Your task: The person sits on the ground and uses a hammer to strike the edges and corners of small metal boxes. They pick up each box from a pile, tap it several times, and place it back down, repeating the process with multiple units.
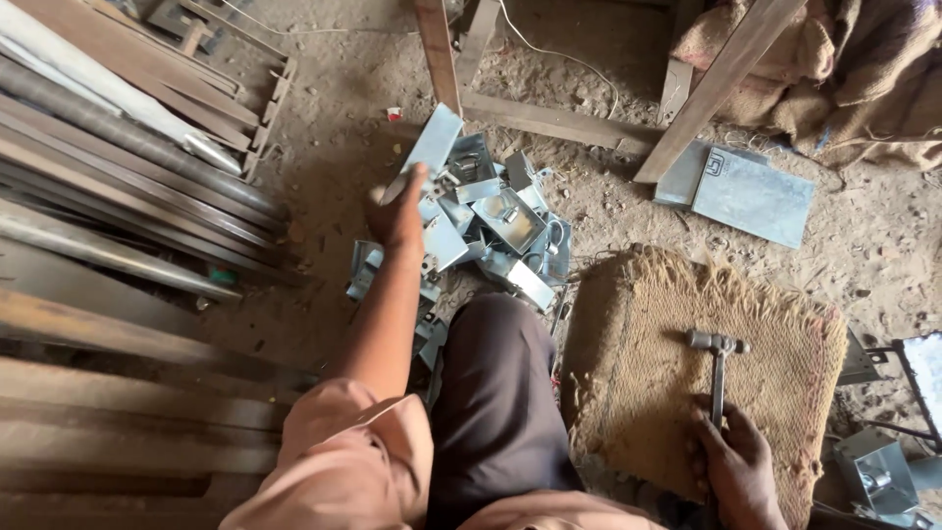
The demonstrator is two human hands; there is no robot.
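My left hand [397, 211] reaches forward over a heap of small galvanised metal boxes [496, 221] on the dirt floor and grips a flat grey metal plate [432, 145] that tilts up out of the heap. My right hand [731, 461] rests at the near edge of a burlap mat [785, 378] and holds a hammer [718, 358] by its handle, with the steel head lying on the mat. My knee in dark trousers [496, 393] lies between the two hands.
Long steel bars and tubes [108, 186] are stacked along the left. Wooden slats [721, 79] and a flat metal sheet [751, 194] lie at the back right, beside a burlap sack [854, 69]. More metal boxes [878, 471] sit at the lower right.
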